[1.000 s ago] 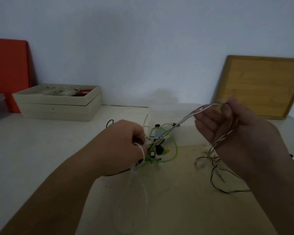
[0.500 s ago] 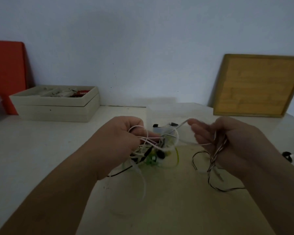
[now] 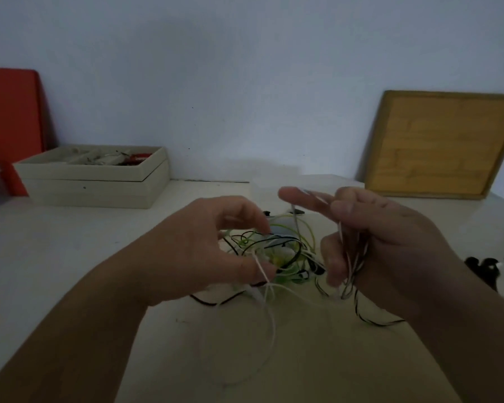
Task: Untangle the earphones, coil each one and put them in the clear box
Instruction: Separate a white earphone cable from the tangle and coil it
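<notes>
Left hand (image 3: 204, 248) is pinching a white cord (image 3: 269, 309) beside the tangle (image 3: 280, 251); right hand (image 3: 370, 239), on the tangle's other side, is gripping striped cord (image 3: 352, 263), forefinger extended.

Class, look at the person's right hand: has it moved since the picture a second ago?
Yes. The right hand has dropped and come inward toward the tangle of earphones, judged against the wooden board leaning on the wall, which it earlier reached up beside.

Dim, flat, bluish-grey light with no glare; a soft shadow sits on the wall (image 3: 268, 167) just above the table's (image 3: 56, 257) far edge. Fingers of the right hand (image 3: 384, 245) are motion-blurred, and thin cables smear. Wide-angle bowing tilts the wooden board (image 3: 440, 144) near the right edge.
</notes>
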A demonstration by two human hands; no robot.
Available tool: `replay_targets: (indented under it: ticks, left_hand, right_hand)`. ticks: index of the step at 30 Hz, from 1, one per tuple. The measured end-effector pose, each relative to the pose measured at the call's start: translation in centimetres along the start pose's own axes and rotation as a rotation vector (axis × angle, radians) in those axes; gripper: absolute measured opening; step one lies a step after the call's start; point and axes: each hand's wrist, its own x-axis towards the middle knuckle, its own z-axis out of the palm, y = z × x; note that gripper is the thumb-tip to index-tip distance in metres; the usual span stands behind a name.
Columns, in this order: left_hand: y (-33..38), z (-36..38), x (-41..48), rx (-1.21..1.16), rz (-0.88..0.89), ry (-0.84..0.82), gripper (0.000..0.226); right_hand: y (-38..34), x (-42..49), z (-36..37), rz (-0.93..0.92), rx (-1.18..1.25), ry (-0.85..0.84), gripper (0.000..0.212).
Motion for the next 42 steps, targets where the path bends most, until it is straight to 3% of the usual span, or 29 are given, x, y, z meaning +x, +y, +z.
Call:
replay_targets:
  ticks: [4,7,9,12,16,22,24,26,29,33,38,42]
  left_hand:
    - [0.2,0.2,-0.1,-0.253,0.048,0.005,0.059]
    - [0.4,1.4,0.7,-0.375,0.021,0.096,0.034]
    - [0.0,2.9,1.5,-0.183,-0.007,0.183,0.018]
    - [-0.8,5.4,2.1,0.068,0.003,0.152,0.031]
    - [-0.8,7.5,2.3,0.073,0.050,0.146,0.031]
    - [-0.7,7.5,2.1,0.235,0.007,0.271,0.019]
    - [-0.8,6.5,2.3,0.231,0.002,0.227,0.028]
    - [-1.3,5.5,2.7,0.246,-0.010,0.053,0.036]
    - [-1.4,4.9,2.7,0.335,-0.033,-0.126,0.057]
    - [-0.8,4.9,1.0,0.307,0.034,-0.026,0.064]
    - [-1.0,5.6,1.7,0.224,0.014,0.138,0.036]
    - [-1.0,6.3,1.9,0.249,0.062,0.238,0.027]
  right_hand:
    - [0.1,0.0,-0.1,-0.035,-0.008,-0.055,0.023]
    - [0.0,0.0,-0.4,-0.063,-0.023,-0.016,0.025]
    - [0.2,0.2,-0.6,-0.065,-0.025,-0.029,0.026]
    - [0.6,0.3,-0.9,-0.064,-0.032,-0.103,0.023]
    - [0.8,0.3,-1.3,-0.014,-0.054,-0.194,0.027]
    - [0.1,0.3,-0.7,-0.034,-0.123,0.130,0.028]
    - [-0.1,0.5,-0.9,-0.039,-0.122,0.237,0.032]
    - [-0.2,0.7,-1.1,-0.048,-0.084,0.323,0.029]
    - [-0.3,0.7,-1.0,-0.033,-0.010,0.341,0.017]
    - [-0.3,0.6,-0.7,-0.025,0.041,0.277,0.012]
    - [-0.5,0.5,-0.7,-0.015,0.052,0.272,0.013]
    - [-0.7,0.3,-0.4,0.018,0.042,0.252,0.015]
